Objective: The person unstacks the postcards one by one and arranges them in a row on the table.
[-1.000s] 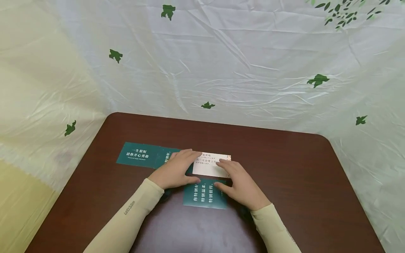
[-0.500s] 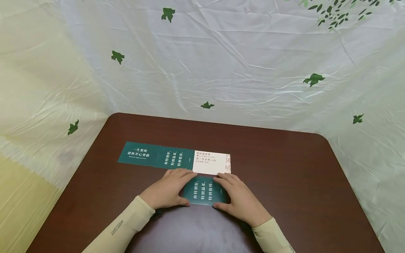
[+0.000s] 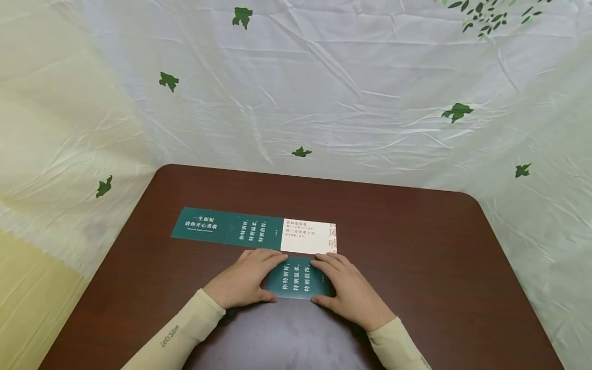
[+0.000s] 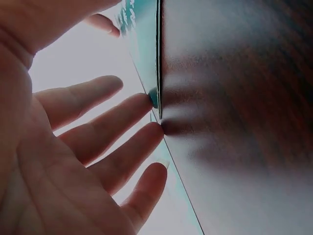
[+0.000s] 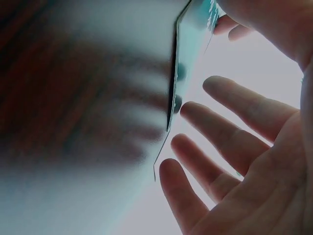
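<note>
A teal card (image 3: 296, 278) printed with white vertical writing lies on the brown table in front of the person. At its left side is the left hand (image 3: 246, 277), thumb near the lower corner and fingers along the edge. The right hand (image 3: 349, 289) rests likewise at the right side. Both wrist views show relaxed, spread fingers, with some fingertips right at the card's edge (image 4: 157, 54). Just behind the hands, a white card (image 3: 306, 237) ends a row whose other cards are a teal one with vertical writing (image 3: 254, 231) and another teal one (image 3: 200, 225).
The dark brown table (image 3: 430, 267) has rounded far corners. White cloth (image 3: 370, 103) with green leaf prints hangs behind it and at the sides. Pale yellow sleeves (image 3: 173, 334) cover both forearms.
Both hands have drawn back from the white card to the sides of the near teal card. The white card's red writing at its right end is now uncovered. Little differs over the last half second.
</note>
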Demonstrator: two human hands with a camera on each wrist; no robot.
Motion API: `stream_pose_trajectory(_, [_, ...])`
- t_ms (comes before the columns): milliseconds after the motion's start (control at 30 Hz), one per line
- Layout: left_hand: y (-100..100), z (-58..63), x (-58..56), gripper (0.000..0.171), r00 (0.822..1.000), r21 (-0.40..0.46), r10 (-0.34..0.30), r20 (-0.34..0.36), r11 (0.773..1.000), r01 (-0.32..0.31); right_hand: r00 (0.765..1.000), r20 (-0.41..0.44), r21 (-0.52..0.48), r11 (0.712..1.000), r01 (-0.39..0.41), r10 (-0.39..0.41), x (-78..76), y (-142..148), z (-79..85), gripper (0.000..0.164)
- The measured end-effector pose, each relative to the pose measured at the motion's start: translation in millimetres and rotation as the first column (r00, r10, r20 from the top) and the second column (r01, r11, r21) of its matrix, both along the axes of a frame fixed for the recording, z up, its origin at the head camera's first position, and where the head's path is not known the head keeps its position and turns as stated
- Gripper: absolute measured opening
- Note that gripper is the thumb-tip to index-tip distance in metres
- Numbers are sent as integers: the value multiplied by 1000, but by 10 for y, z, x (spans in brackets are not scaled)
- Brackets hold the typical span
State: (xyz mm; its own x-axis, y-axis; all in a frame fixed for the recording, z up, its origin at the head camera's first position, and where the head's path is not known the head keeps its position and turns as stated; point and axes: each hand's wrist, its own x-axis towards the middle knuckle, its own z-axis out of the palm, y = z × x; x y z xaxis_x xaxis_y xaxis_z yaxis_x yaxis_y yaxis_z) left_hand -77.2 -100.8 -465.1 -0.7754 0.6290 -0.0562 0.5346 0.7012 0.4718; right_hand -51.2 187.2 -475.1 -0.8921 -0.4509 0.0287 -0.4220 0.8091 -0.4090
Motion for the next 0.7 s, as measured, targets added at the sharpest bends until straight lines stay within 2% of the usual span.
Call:
stream_pose_trajectory(333, [3,-8,1,89,1000,27,3,21,1000,-4,1000,-24,20,1000,-13,13,9,-17,-29,76])
stream_pose_trajectory(533, [-4,-20,-5,93,998,45,24,62,999,-26,1000,-25,13,1000,-8,8,22,-32,-27,79])
stream_pose_trajectory(700, [-19,-23,-10,95,998,76,20,58,997,-24,999,-32,7,1000,-13,13,24,-33,-25,80])
